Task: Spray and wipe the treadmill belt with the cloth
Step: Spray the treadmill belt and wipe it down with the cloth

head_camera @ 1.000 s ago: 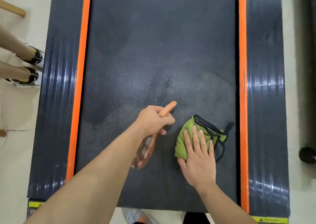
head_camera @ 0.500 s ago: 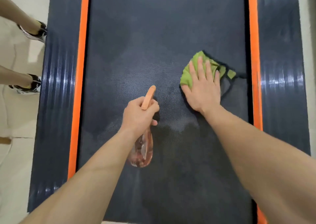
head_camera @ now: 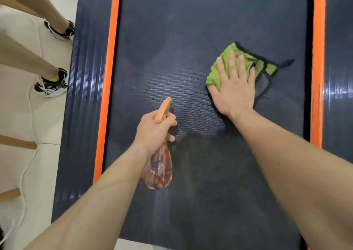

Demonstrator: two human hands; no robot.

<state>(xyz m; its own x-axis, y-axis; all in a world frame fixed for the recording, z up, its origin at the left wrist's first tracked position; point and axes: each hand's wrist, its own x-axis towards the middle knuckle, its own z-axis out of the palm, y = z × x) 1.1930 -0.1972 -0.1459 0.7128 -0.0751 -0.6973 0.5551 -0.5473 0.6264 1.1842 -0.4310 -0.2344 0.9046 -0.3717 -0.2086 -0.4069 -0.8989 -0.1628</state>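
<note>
The right hand (head_camera: 234, 89) lies flat with its fingers spread, palm pressing the green cloth (head_camera: 225, 66) down on the treadmill belt (head_camera: 191, 30). It grips nothing; the cloth is simply pinned under the palm and fingers. The cloth is bunched, with a dark trimmed edge and a dark loop trailing out on the side toward the right orange strip (head_camera: 318, 58). It sits on the right half of the belt, near that strip but not touching it.

The left hand (head_camera: 155, 130) is closed around the neck of a spray bottle (head_camera: 158, 169), fingers wrapped tight. The orange spray head (head_camera: 163, 109) sticks out above the fist, pointing up the belt, while the clear, reddish-tinted body hangs below the wrist over the belt. Hand and bottle sit at the middle of the belt, well apart from the cloth.

The belt between and below the hands shows darker patches against a paler, dotted area. Both forearms reach in from the bottom edge and cover much of the near belt.

Beyond the belt, the left orange strip (head_camera: 108, 77) borders a ribbed dark side rail (head_camera: 84, 89). On the pale floor (head_camera: 47, 119) to the left stand another person's bare legs in black-and-white sneakers (head_camera: 51, 83), just beside the rail. A thin white cord (head_camera: 28, 154) runs across the floor, and two wooden legs (head_camera: 17, 141) poke in from the left edge.
</note>
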